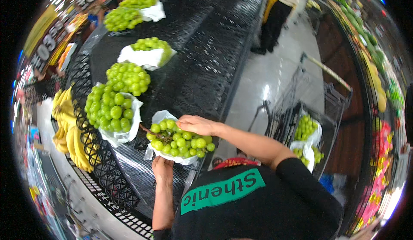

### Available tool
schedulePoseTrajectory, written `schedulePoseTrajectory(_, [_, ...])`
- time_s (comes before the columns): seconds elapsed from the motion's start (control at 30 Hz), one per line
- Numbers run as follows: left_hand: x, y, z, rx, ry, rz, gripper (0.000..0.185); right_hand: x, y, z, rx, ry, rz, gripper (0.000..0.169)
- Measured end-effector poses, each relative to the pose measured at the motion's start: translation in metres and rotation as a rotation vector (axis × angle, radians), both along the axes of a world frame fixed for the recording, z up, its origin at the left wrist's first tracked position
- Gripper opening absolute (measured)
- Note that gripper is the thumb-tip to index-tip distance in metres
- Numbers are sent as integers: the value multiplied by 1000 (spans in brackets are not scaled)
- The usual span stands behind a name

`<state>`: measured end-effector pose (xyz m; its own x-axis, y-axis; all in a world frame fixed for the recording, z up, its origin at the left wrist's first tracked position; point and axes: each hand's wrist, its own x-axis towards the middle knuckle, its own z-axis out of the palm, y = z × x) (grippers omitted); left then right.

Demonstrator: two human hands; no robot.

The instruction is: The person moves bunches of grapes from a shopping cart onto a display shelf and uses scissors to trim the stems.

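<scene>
A bunch of green grapes (180,141) lies on white paper (163,115) at the near end of the black display counter (196,59). At its lower left edge is my left hand (163,168), its fingertips partly hidden under the paper. My right hand (197,125) rests over the top edge of the same bunch, fingers together and partly hidden behind it. Its brown stem points left. Just left of it, a larger grape bunch (111,109) sits in white paper, touching another bunch (129,78).
More grapes (150,48) lie farther along the counter. Bananas (75,137) sit beyond a black lattice divider (106,172) at left. On the right stands a cart (326,111) holding wrapped grapes (305,128). Another person (277,14) stands in the aisle.
</scene>
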<state>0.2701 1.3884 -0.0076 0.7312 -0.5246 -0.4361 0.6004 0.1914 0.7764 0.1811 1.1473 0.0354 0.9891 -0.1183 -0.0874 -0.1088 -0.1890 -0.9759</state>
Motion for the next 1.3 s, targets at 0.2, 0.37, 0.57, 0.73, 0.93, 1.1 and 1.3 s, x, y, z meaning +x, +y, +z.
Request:
schedulePoseTrajectory(0.2, [3, 5, 10, 228, -251, -165, 22, -11, -6, 13, -166, 23, -212, 58])
schedulePoseTrajectory(0.37, [-3, 13, 20, 393, -712, -209, 20, -73, -6, 27, -400, -452, -734, 30])
schedulePoseTrajectory(0.57, [12, 16, 0, 713, -1162, -277, 21, -218, -18, -30, -502, -353, -1179, 19])
schedulePoseTrajectory(0.73, [34, 14, 14, 917, -1218, -326, 37, -395, -57, -118, -531, 67, -1930, 18])
schedulePoseTrajectory(0.93, [3, -19, 94, 915, -1040, 159, 29, -511, -166, -165, -868, 571, -1978, 43])
schedulePoseTrajectory(1.1, [-60, -65, 138, 781, -1282, 153, 28, -522, -218, -183, -425, 966, -1655, 48])
schedulePoseTrajectory(1.3, [-117, -109, 155, 630, -1492, 143, 25, -523, -213, -192, -561, 818, -1730, 46])
